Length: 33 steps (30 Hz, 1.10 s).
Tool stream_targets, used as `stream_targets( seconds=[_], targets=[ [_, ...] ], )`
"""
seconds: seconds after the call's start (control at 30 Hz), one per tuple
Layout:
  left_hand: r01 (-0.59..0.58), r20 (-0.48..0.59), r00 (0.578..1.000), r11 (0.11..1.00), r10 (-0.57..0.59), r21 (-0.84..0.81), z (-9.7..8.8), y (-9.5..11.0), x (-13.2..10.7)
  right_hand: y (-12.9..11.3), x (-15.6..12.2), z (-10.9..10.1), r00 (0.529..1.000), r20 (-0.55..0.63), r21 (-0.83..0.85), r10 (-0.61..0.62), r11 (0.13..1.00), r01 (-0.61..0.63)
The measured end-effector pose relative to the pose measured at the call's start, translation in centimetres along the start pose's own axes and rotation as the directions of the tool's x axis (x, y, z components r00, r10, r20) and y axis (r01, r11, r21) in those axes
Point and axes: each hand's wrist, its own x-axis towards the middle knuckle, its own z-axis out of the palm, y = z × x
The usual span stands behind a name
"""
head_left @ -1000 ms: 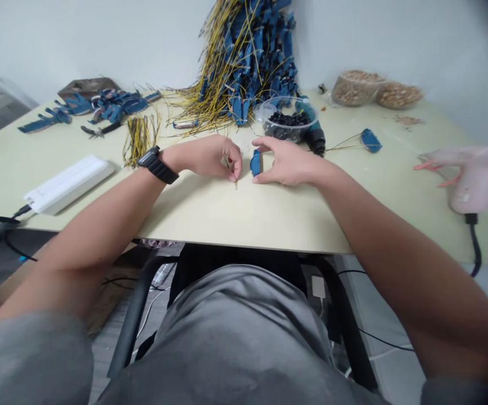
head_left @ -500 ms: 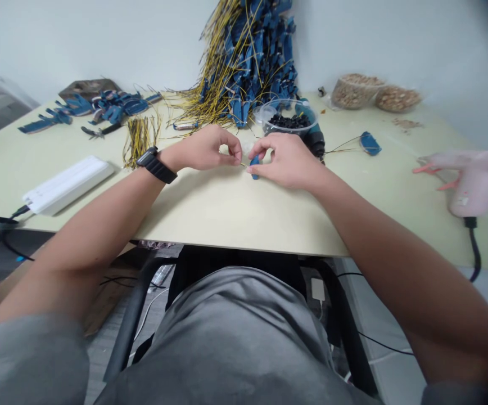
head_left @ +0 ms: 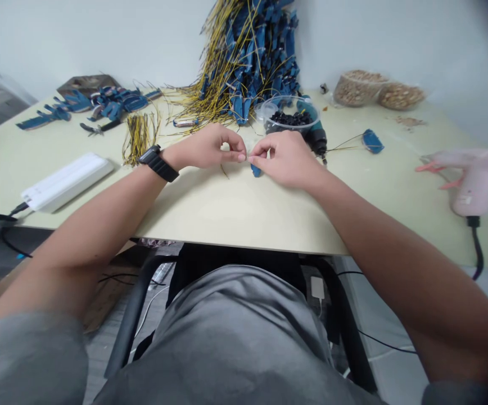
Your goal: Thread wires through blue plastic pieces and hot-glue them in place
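In the middle of the table, my left hand is closed in a pinch, with a dark watch on its wrist. A thin wire sticks out below its fingers. My right hand faces it, thumb and fingers pinched on a small blue piece whose lower end shows under the thumb. The fingertips of both hands almost meet, and what lies between them is too small to make out. Close behind the right hand stands a clear round tub of small black parts. A bundle of yellow and black wires lies left of my left hand.
A tall heap of blue pieces with yellow wires rises against the wall. A dark green power tool lies beside the tub. Right: a wired blue piece, a pink glue gun. Left: pliers, a white power strip.
My left hand has shifted slightly right, closer to my right hand. A wire end now shows below the left fingers, and the blue piece sits a little lower under the right thumb.
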Motion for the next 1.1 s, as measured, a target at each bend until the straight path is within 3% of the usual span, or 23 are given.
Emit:
stream_targets(
  seconds=[0.17, 0.43, 0.63, 0.83, 1.1],
  targets=[
    [-0.006, -0.111, 0.994, 1.000, 0.007, 0.006, 0.6, 0.4, 0.2, 0.4, 0.1, 0.0, 0.999, -0.045, 0.020, 0.014, 1.000, -0.014],
    [0.041, -0.170, 0.985, 0.994, -0.023, 0.104, 2.3, 0.3, 0.3, 0.3, 0.3, -0.3, 0.989, -0.093, 0.010, 0.116, 0.993, -0.115],
    [0.107, -0.089, 0.991, 0.991, -0.099, 0.084, 4.1, 1.4, 0.9, 1.2, 0.9, 0.0, 0.969, -0.150, 0.016, 0.195, 0.981, -0.195],
    [0.138, -0.062, 0.989, 0.990, -0.136, 0.033, 3.7, 1.4, 0.8, 1.9, 0.9, 0.4, 0.968, -0.159, 0.010, 0.196, 0.980, -0.197],
    [0.101, -0.061, 0.993, 0.994, -0.098, 0.047, 3.6, 1.3, 0.5, 3.0, 1.2, 0.6, 0.984, -0.108, -0.024, 0.141, 0.989, -0.144]
  ],
)
